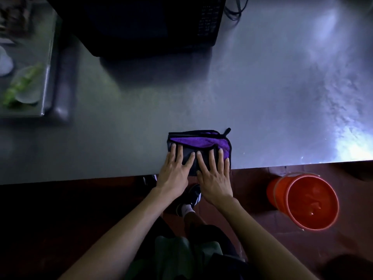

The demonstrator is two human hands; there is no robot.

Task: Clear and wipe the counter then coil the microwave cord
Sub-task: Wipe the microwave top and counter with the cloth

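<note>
At the near edge of the steel counter (125, 122) I have the folded purple cloth (203, 141), my left hand (174, 170) and right hand (215, 174) pressing flat on it, fingers straight, gripping nothing. I judge I'm in the wiping step. Next I need steady downward pressure and a push toward the microwave (145, 23), whose cord (235, 9) lies uncoiled behind it.

Dull brushed metal on the counter (125, 126), glaring wet-looking sheen toward its right end. Fuzzy purple cloth (198, 143) with dark smooth trim. Glossy orange plastic on the bucket (278, 196); shiny metal on the tray (47, 81).
</note>
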